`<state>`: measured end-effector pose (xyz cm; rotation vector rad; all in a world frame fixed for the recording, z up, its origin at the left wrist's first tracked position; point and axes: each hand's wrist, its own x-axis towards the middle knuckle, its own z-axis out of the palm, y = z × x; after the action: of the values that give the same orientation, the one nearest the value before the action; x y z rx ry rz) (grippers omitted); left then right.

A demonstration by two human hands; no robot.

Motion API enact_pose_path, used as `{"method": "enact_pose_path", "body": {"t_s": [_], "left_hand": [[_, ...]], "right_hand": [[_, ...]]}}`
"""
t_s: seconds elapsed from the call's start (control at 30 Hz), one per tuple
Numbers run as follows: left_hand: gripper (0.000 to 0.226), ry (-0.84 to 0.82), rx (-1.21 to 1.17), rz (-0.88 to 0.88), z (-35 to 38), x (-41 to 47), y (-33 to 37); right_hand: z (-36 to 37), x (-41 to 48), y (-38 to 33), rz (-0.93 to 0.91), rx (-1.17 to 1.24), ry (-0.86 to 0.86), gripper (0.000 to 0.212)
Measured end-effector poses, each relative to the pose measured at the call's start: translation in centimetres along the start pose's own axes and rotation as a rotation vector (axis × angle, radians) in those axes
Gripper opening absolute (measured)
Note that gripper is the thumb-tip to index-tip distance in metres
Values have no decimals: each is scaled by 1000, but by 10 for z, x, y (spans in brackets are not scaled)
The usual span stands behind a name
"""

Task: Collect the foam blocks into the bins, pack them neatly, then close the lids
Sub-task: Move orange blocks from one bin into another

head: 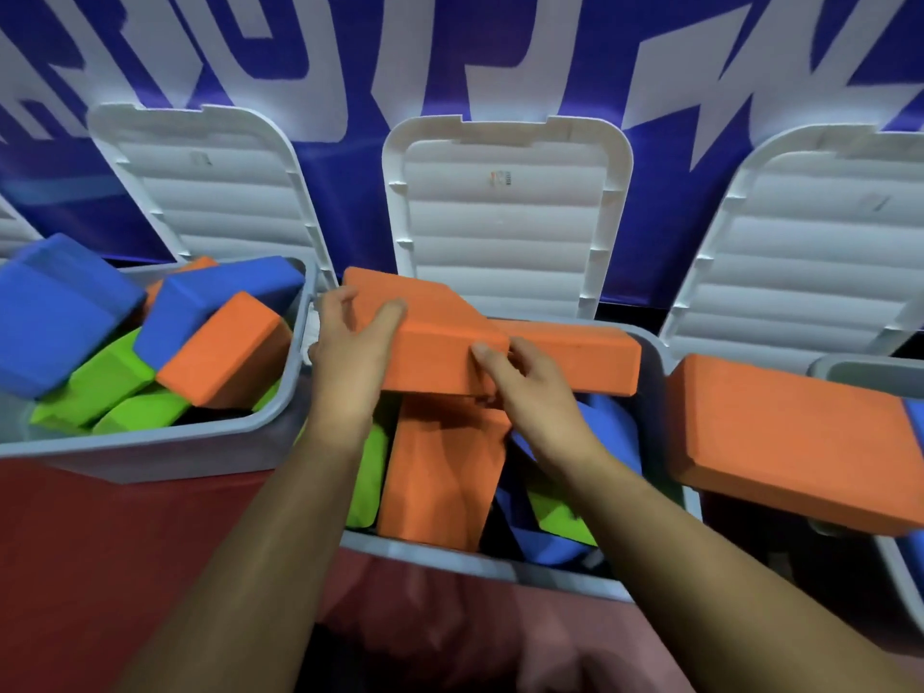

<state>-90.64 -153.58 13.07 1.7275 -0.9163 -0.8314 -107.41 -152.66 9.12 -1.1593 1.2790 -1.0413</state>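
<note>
The left bin [280, 422] holds jumbled blue, green and orange blocks. The left hand [345, 362] grips the left edge of a flat, matte orange foam block [430, 342], tilted over the middle bin [450, 555]; the right hand [530, 392] pinches its near corner. Another orange slab [800, 442] lies across to the right bin [850, 365]

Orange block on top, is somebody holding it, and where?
The top orange block is held by both: the left hand grips its left end, the right hand pinches its near edge.
</note>
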Motion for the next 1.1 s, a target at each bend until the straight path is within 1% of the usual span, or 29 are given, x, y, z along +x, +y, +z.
{"method": "enact_pose_path", "body": {"t_s": [0.03,0.07,0.1,0.13,0.17,0.2,0.23,0.27,0.3,0.33,0.37,0.4,0.53,0.57,0.67,0.7,0.73,0.83,0.93,1.0,1.1], "left_hand": [[54,-1,-28,-8,0,0,-1],[52,11,-53,-15,0,-1,-4],[47,28,-89,-14,-1,-2,-7],[41,52,-116,-14,0,-3,-11],[37,77,-130,-21,0,-5,-13],[37,91,-138,-32,1,-6,-16],[40,99,-146,-40,1,-8,-18],[46,97,-136,-41,2,-9,-19],[54,95,-114,-38,2,-11,-20],[62,93,-97,-37,1,-12,-20],[67,90,-94,-37,1,-13,-21],[70,85,-100,-30,0,-15,-22],[69,99,-96,-6,-4,-21,-23],[67,107,-99,8,-5,-22,-22],[51,122,-179,75,-4,-27,-12],[44,121,-228,94,-3,-29,-6],[39,115,-277,108,-1,-33,0],[34,74,-394,128,11,-38,14],[43,-38,-499,113,38,-43,24],[50,-121,-589,52,63,-51,35],[40,-224,-717,-79,104,-63,53]], "right_hand": [[-6,1,-4,3,-8,-15,23],[-14,5,-6,-12,-35,10,27],[-24,10,-5,-44,-117,84,29],[-37,16,-2,-88,-270,213,30],[-50,24,4,-105,-464,379,33],[-60,30,12,-74,-647,526,40],[-67,35,20,28,-756,601,48],[-71,38,29,158,-794,605,58],[-72,40,34,259,-778,571,68],[-71,42,37,308,-750,537,76],[-70,42,39,318,-705,522,81],[-69,43,37,311,-655,534,81],[-76,55,27,380,-383,576,84],[-79,57,21,380,-299,583,81],[-86,52,2,269,-167,607,51],[-88,48,-3,210,-140,616,43],[-92,42,-8,150,-103,621,41],[-114,16,-18,31,6,647,41],[-152,-16,-29,-67,31,699,38],[-181,-38,-34,-81,50,758,38],[-222,-69,-32,-38,47,899,39]]}}
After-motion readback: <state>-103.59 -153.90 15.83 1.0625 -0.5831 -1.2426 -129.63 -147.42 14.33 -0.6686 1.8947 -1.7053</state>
